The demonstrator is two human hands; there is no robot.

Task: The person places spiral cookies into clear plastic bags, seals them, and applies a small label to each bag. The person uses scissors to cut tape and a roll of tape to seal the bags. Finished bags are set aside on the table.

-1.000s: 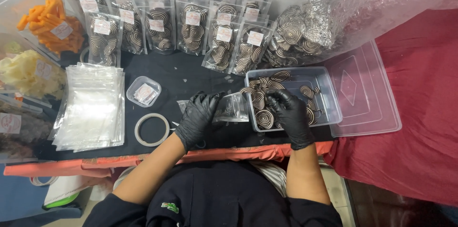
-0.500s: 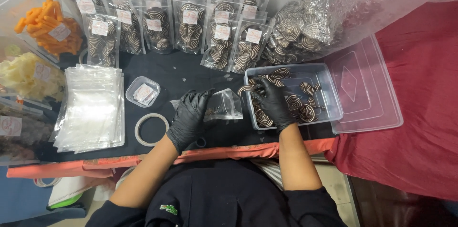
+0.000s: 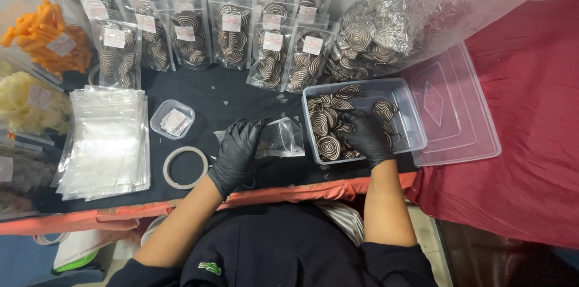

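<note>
Pouch at frame centre, thin, limp, slippery; pinch at mouth edge. Left hand holds it. Right hand in tub, curled on spiral biscuits: light, brittle, grip edges gently. Tape ring lower left on worktop.

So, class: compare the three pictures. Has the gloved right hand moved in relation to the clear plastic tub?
Barely, if at all. The right hand stays inside the clear plastic tub, on the spiral biscuits in its left half; small shifts match camera motion.
</note>
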